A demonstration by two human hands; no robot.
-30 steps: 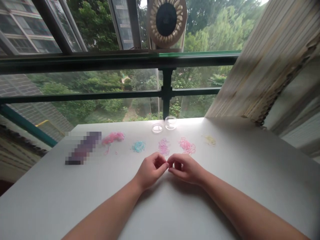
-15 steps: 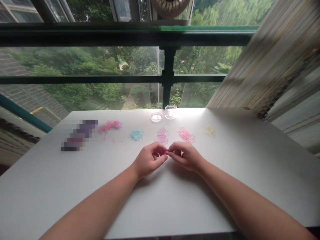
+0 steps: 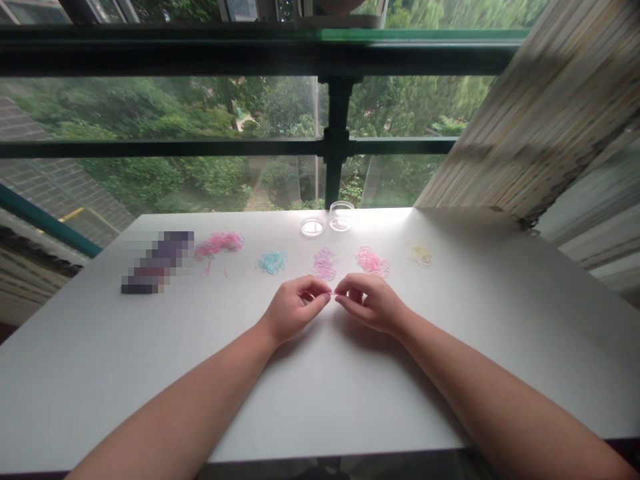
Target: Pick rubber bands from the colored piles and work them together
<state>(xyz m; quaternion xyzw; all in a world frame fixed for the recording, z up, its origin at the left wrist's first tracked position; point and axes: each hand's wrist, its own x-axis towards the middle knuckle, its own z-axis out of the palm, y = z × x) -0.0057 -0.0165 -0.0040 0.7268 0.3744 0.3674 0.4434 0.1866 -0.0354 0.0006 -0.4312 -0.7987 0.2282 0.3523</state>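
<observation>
Above the white table, my left hand point(image 3: 296, 310) and my right hand point(image 3: 371, 304) face each other with thumbs and forefingers pinched. A thin pinkish rubber band point(image 3: 333, 293) spans the narrow gap between the fingertips, each end in one hand. Just beyond the hands lies a pile of lilac rubber bands point(image 3: 325, 263), and right of it a pile of pink rubber bands point(image 3: 371, 261). Blue rubber bands point(image 3: 272, 261) lie to the left, yellow rubber bands point(image 3: 421, 254) to the right.
A larger heap of mixed pink rubber bands point(image 3: 220, 244) lies farther left, beside a blurred-out dark item point(image 3: 159, 263). At the back stand a clear round container point(image 3: 342, 217) and a clear lid-like dish point(image 3: 313, 227). The white table point(image 3: 280, 413) ends at a window with green bars point(image 3: 337, 120).
My hands have parted slightly, so the band now shows between the fingertips. The whole scene has shifted a little upward in view.
</observation>
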